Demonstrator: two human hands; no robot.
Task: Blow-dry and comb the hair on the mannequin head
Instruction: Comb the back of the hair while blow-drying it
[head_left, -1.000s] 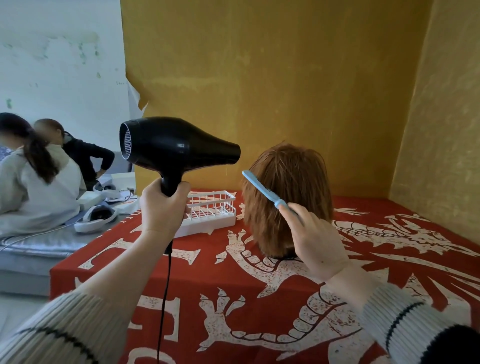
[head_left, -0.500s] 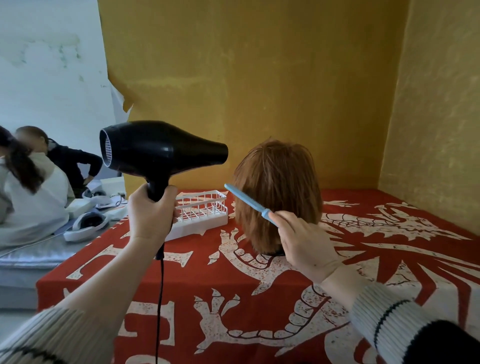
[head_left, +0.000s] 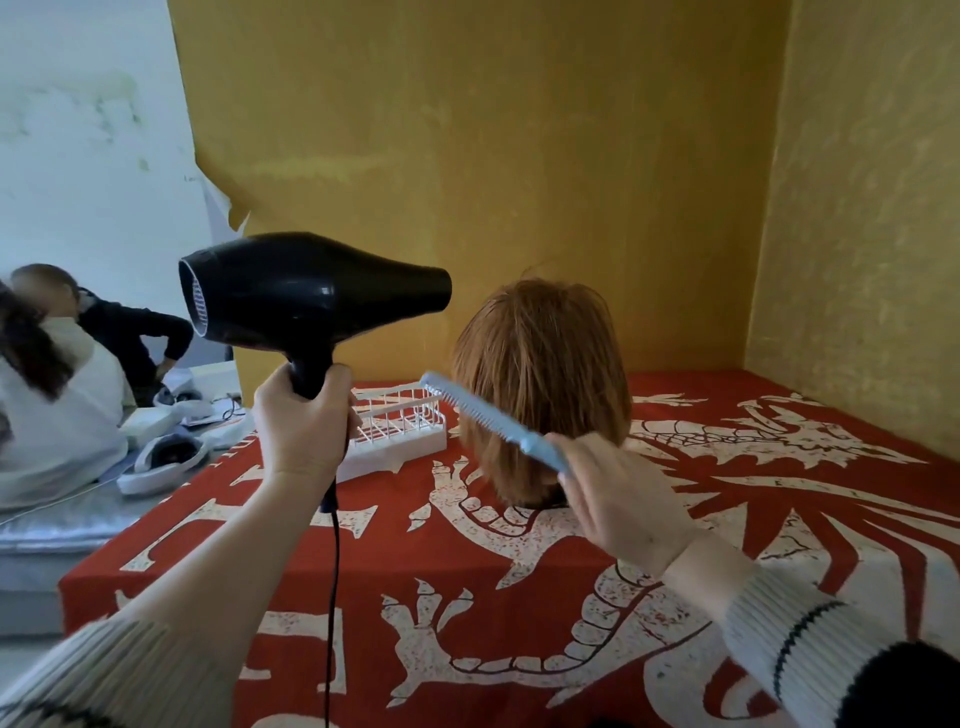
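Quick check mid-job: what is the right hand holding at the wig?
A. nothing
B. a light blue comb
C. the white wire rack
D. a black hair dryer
B: the right hand grips a light blue comb against the mannequin head's hair; the left hand holds the black hair dryer.

Hair dryer (head_left: 311, 296), comb (head_left: 488, 423) (both gripped)

Both arms: cream ribbed-knit sweater sleeves. Left sleeve (head_left: 104, 670) pushed back up the forearm, dark stripe at cuff. Right sleeve (head_left: 795, 644) has thin dark stripe, black band further up.

Head-worn view, forward-down, seemingly close.
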